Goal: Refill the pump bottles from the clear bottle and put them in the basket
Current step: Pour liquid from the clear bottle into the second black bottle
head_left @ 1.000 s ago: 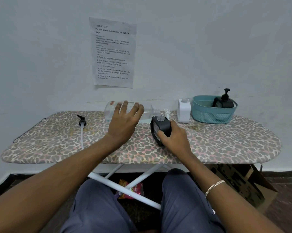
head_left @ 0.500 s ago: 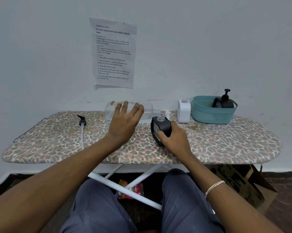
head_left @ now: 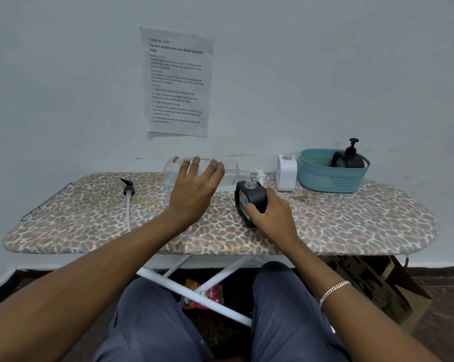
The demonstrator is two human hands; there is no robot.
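Fill step: my left hand (head_left: pixel 192 192) gripped tipped clear bottle (head_left: pixel 229 176), right hand (head_left: pixel 272 215) clasped black pump bottle (head_left: pixel 252 198); next move, judged: keep necks aligned.

1. A plain pale wall (head_left: pixel 325 74) fills the whole background, evenly lit, with faint scuff marks just above the surface.
2. A printed sheet of paper (head_left: pixel 177 82) is stuck to the wall, hanging slightly askew.
3. The surface (head_left: pixel 351 223) is an ironing board in a leopard-print cover, standing against the wall.
4. A thin wire rest (head_left: pixel 45 202) juts from its left end.
5. White tubular legs (head_left: pixel 168 283) cross beneath the board.
6. The floor (head_left: pixel 445 322) is dark and reddish-brown at the right.
7. An open cardboard box (head_left: pixel 372 283) sits under the board's right end.
8. A red snack packet (head_left: pixel 214 295) lies on the floor between the legs.
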